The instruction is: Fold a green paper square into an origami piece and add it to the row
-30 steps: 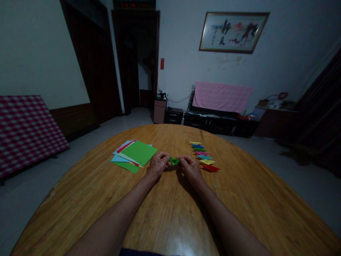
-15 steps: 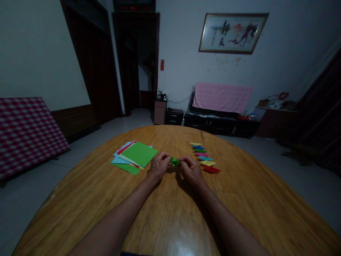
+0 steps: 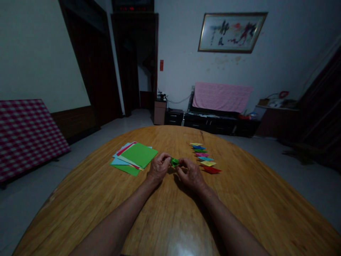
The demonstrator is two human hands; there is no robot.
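Observation:
A small folded piece of green paper (image 3: 174,162) is held just above the table, between my two hands. My left hand (image 3: 159,167) pinches its left end between thumb and fingers. At its right end, my right hand (image 3: 191,173) is closed on it, with the fingertips partly hiding that edge. To the right lies a column of several small folded paper boats, the nearest a red paper boat (image 3: 211,170) and the farthest a pale yellow one (image 3: 196,144). Left of my hands is a loose stack of coloured paper sheets (image 3: 140,153), with a green square on top.
Everything rests on a round wooden table (image 3: 170,213). Beyond it stands a low black cabinet (image 3: 221,124) with a pink cloth (image 3: 222,96) draped above. A board covered in red-and-white checked cloth (image 3: 29,135) leans at the left.
My right hand has shifted its hold, its fingers curling closer around the right end of the green paper. My left hand keeps its pinch almost unchanged.

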